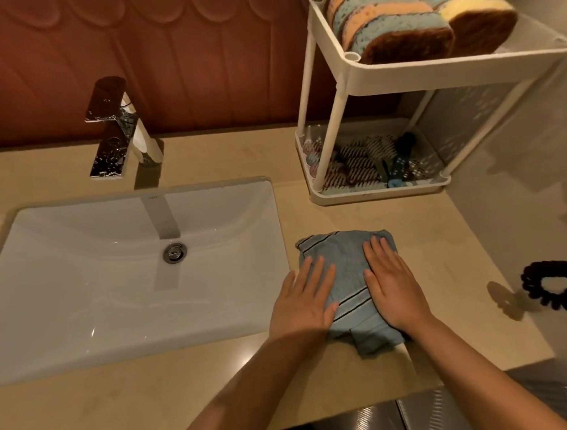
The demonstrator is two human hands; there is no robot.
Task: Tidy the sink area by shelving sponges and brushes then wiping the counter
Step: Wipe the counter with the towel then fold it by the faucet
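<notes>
Sponges (397, 27) on top shelf, brushes (367, 162) below, blue cloth (348, 277) flat on counter (437, 241)

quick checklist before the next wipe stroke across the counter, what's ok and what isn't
1. Both palms flat on the folded blue striped cloth, left hand, right hand: ok.
2. Cloth lying on the beige stone counter, clear of the white sink basin: ok.
3. Sponges on the white rack's top shelf: ok.
4. Brushes in the lower tray: ok.
5. Black coiled hair tie to the right of the cloth: not ok.
6. Cloth damp: cannot tell.
</notes>
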